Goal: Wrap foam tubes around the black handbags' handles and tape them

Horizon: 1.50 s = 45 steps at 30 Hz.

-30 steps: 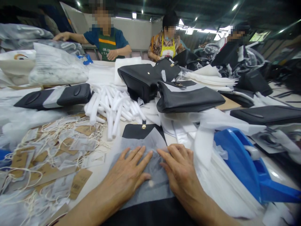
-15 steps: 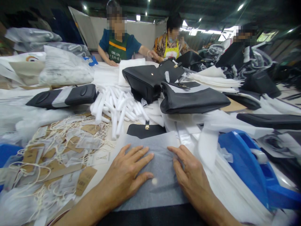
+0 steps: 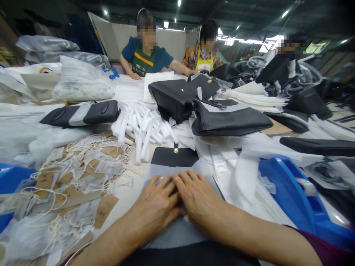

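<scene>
Both of my hands rest side by side on a thin translucent sheet of white tissue paper [image 3: 177, 236] spread over a black leather bag [image 3: 199, 255]. My left hand [image 3: 159, 201] lies with its fingers stretched forward on the sheet. Right against it, my right hand [image 3: 198, 199] lies flat too, its fingertips touching the left fingers. Just beyond the fingertips, a black flap [image 3: 174, 156] with a gold clasp shows past the sheet's far edge. What lies beneath my palms is hidden.
On the left lies a heap of corded tags [image 3: 91, 173]. White foam sticks [image 3: 144, 129] and black handbags [image 3: 230, 118] fill the middle. A blue tape dispenser [image 3: 288, 188] stands at the right. Across the table are a person in a green apron [image 3: 145, 61] and other people.
My right hand has moved left across the sheet until it meets my left hand. The view has shifted slightly, and the sheet's far edge sits a little lower.
</scene>
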{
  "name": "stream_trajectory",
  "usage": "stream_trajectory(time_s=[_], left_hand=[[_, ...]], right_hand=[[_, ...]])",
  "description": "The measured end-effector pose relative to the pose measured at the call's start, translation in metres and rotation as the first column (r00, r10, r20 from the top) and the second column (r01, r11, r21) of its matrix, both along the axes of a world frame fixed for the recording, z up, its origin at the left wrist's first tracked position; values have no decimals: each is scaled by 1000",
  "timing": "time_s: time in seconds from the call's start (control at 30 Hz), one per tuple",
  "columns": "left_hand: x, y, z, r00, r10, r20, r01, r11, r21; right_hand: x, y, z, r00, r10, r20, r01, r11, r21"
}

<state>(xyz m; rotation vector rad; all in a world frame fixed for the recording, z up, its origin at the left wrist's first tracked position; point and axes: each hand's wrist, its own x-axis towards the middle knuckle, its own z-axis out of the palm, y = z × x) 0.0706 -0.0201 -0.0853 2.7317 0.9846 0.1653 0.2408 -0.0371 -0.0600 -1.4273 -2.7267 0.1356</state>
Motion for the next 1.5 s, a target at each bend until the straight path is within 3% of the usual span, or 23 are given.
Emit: stream_trajectory(time_s=[0.17, 0.3, 0.4, 0.7, 0.83, 0.93, 1.33, 1.5], left_hand=[[-4, 3, -12, 991, 130, 43, -130, 991, 12], [-5, 9, -7, 952, 306, 9, -305, 951, -53], [-6, 13, 0, 930, 362, -55, -366, 927, -86], [-24, 34, 9, 968, 234, -91, -249, 941, -228], [-30, 45, 10, 979, 173, -110, -201, 918, -343], [-30, 48, 10, 984, 152, -98, -177, 921, -346], [-33, 44, 11, 978, 206, -28, -205, 931, -301], [-35, 47, 9, 973, 225, -48, -226, 896, -383]], right_hand=[[14, 6, -26, 980, -183, 73, 188, 980, -71], [19, 4, -31, 982, -186, 11, 187, 982, -31], [19, 4, -33, 982, -188, -35, 187, 982, -39], [30, 13, -16, 970, -225, -90, 211, 967, -146], [36, 19, -15, 976, -190, -107, 171, 970, -170], [38, 22, -16, 978, -183, -104, 161, 969, -186], [38, 22, -13, 964, -217, -154, 170, 947, -273], [36, 24, -9, 932, -326, -159, 246, 889, -385]])
